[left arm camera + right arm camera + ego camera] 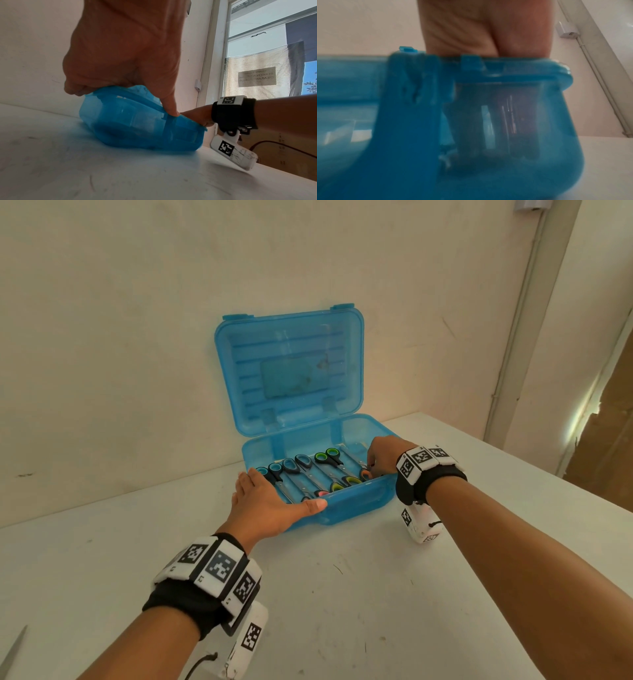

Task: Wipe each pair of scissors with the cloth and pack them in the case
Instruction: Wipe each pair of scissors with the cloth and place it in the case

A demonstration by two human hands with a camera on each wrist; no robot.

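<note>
White and scuffed, the table (342, 594) ran back to a plain cream wall (120, 354), with a window frame (223, 54) off to the right. Translucent blue plastic made up the case (356, 501), a rounded box near the wall whose ribbed lid (291, 371) stood upright. Inside lay several scissors (308, 474) side by side, steel blades and black handles lined in blue, green, yellow and orange. The left hand (270, 505) rested flat on the case's front left corner, fingers straight, thumb along the rim. The right hand (383, 457) reached into the right end, fingers curled at the orange-handled pair (363, 470); whether it gripped them could not be told.
</note>
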